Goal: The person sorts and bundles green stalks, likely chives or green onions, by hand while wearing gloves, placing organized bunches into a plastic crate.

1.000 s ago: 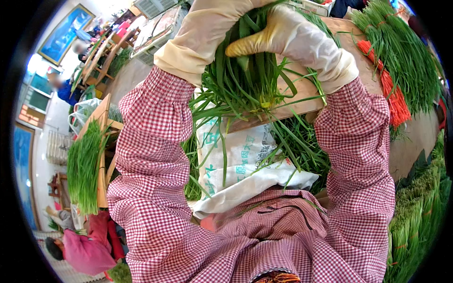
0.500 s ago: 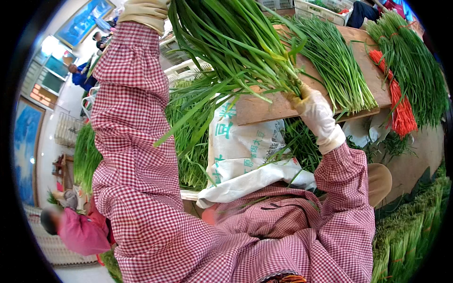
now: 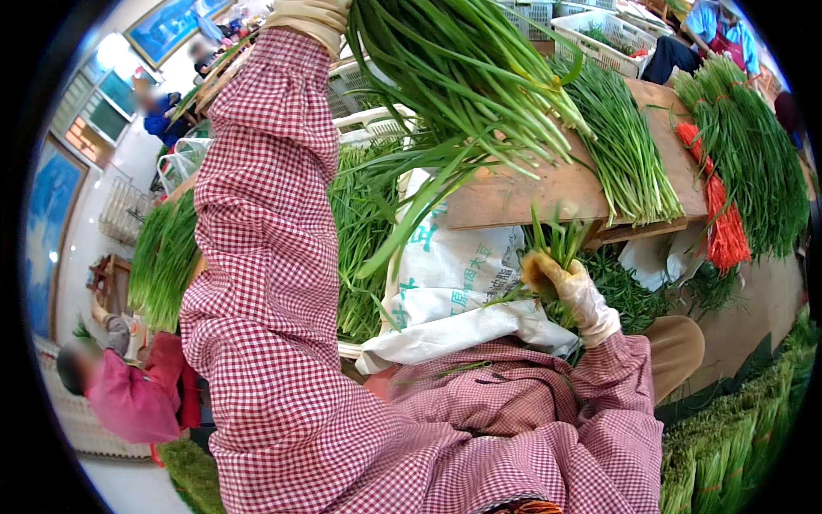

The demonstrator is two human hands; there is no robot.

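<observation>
Raised at the top edge, my left hand (image 3: 312, 19) in a pale glove is closed on the top of a large bunch of garlic chives (image 3: 454, 81). Its fingers are mostly cut off by the picture's edge. The bunch slants down to the right, stem ends loose over a wooden board (image 3: 505, 195); some blades droop leftward. Lower and to the right, my right hand (image 3: 574, 291), in a whitish glove with yellowed fingers, grips a small tuft of chive pieces (image 3: 556, 236). That tuft is smeared by motion, in front of a white woven sack (image 3: 454, 283).
A sorted chive bundle (image 3: 629, 146) lies on the board beside red ties (image 3: 726, 218) and tied chive bundles (image 3: 745, 146). A crate of chives (image 3: 364, 248) stands beyond my left arm. More bundles (image 3: 745, 428) line the lower right. A pink-sleeved co-worker (image 3: 128, 398) sits at left.
My right hand has moved down from the bunch's stem ends toward my lap with a small tuft in it. The large bunch has shifted slightly right, still with my left hand.
</observation>
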